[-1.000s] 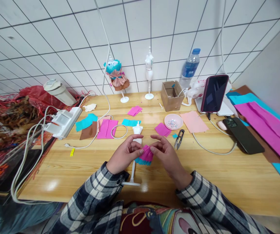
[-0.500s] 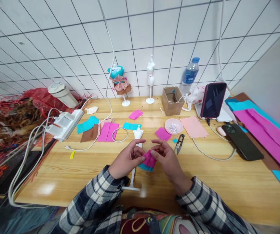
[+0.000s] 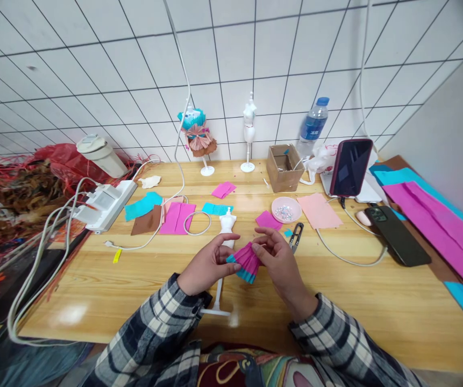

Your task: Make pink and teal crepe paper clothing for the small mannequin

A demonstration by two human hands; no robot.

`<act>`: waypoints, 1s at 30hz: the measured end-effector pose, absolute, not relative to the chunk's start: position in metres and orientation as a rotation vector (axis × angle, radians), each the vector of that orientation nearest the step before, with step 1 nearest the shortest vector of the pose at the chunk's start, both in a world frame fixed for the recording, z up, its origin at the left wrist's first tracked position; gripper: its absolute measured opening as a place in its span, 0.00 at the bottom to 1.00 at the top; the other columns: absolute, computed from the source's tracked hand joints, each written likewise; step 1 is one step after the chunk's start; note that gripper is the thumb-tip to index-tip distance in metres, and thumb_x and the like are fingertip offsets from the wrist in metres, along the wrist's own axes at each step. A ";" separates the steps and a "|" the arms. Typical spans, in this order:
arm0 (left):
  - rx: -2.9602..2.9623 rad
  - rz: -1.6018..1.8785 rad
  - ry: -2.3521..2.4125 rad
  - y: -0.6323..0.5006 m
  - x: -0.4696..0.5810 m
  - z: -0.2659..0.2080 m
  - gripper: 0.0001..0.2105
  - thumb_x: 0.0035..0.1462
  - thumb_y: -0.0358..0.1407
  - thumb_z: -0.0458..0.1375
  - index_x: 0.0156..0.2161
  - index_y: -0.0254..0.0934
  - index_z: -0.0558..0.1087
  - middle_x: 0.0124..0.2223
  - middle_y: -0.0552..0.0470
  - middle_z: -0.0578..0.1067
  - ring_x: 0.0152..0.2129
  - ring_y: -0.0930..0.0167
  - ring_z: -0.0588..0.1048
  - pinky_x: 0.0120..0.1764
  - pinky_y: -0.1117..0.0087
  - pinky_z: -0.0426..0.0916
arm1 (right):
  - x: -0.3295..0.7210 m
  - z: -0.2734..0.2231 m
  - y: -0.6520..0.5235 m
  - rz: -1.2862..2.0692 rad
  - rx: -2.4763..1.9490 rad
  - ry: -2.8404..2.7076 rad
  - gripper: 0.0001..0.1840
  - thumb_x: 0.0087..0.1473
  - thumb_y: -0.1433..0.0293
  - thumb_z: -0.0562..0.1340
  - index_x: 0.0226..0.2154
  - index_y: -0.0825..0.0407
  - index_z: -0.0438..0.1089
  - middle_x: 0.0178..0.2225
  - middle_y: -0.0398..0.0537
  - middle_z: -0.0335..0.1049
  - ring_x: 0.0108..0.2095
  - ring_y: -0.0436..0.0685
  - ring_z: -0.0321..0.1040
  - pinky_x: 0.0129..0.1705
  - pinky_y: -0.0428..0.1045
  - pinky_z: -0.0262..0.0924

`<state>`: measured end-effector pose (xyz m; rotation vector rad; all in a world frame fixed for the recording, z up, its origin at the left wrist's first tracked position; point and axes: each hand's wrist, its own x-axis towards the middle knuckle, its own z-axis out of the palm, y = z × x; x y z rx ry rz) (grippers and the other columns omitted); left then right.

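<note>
Between my hands is a pleated piece of crepe paper (image 3: pixel 248 262), magenta with a turquoise lower edge. My right hand (image 3: pixel 278 262) pinches its gathered top between thumb and fingers. At the left edge, the thumb and fingers of my left hand (image 3: pixel 209 262) grip the fanned side. Just behind my left hand stands a small white mannequin (image 3: pixel 227 222) on a stand, its lower body partly covered by that hand. Thread snips (image 3: pixel 296 236) lie beyond my right hand, beside a pink dish (image 3: pixel 286 210) of small shiny beads.
Cut paper squares (image 3: pixel 178 217) and a white cable (image 3: pixel 134 248) lie on the left. At the back stand a paper-dressed mannequin (image 3: pixel 199 141), a bare mannequin (image 3: pixel 249 129), a cardboard box (image 3: pixel 284 169) and a bottle (image 3: pixel 314 128). Phones (image 3: pixel 398 236) and long paper sheets (image 3: pixel 436 231) occupy the right.
The pleated paper has turned and fanned out more, so its turquoise edge shows further on the left. My right hand has shifted slightly; the left stays almost in place.
</note>
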<state>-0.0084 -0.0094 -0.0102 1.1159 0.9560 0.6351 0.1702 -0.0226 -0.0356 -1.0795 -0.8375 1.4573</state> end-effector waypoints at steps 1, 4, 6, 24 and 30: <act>1.117 0.643 0.965 -0.009 -0.009 -0.011 0.31 0.47 0.35 0.67 0.54 0.37 0.60 0.33 0.54 0.74 0.31 0.73 0.73 0.39 0.68 0.65 | 0.171 -0.034 -0.023 1.528 -1.060 -0.794 0.24 0.47 0.62 0.68 0.46 0.47 0.65 0.35 0.43 0.70 0.32 0.52 0.68 0.30 0.47 0.65; 1.120 0.684 1.000 -0.008 -0.013 -0.012 0.31 0.47 0.35 0.67 0.54 0.37 0.60 0.34 0.54 0.74 0.31 0.73 0.73 0.38 0.69 0.65 | 0.171 -0.030 -0.024 1.787 -0.985 -0.610 0.25 0.46 0.59 0.68 0.46 0.47 0.65 0.37 0.43 0.70 0.32 0.53 0.69 0.30 0.49 0.67; 1.117 0.700 1.009 -0.007 -0.015 -0.013 0.31 0.47 0.36 0.67 0.54 0.37 0.60 0.35 0.54 0.74 0.32 0.73 0.73 0.39 0.69 0.65 | 0.172 -0.031 -0.024 1.878 -0.973 -0.532 0.25 0.43 0.60 0.70 0.44 0.47 0.66 0.36 0.42 0.71 0.32 0.52 0.69 0.30 0.49 0.67; 1.726 0.397 1.752 0.047 -0.039 -0.038 0.20 0.47 0.53 0.59 0.33 0.36 0.70 0.27 0.52 0.70 0.26 0.66 0.69 0.30 0.67 0.58 | 0.191 -0.018 -0.010 1.763 -0.997 -0.935 0.22 0.42 0.67 0.71 0.41 0.51 0.69 0.29 0.42 0.74 0.29 0.50 0.70 0.34 0.48 0.64; 1.700 0.497 1.699 0.049 -0.018 -0.040 0.13 0.46 0.44 0.62 0.28 0.37 0.66 0.25 0.56 0.68 0.26 0.68 0.67 0.30 0.69 0.57 | 0.184 0.001 -0.013 1.854 -0.847 -1.079 0.19 0.43 0.68 0.71 0.41 0.50 0.70 0.28 0.40 0.71 0.29 0.49 0.67 0.33 0.46 0.62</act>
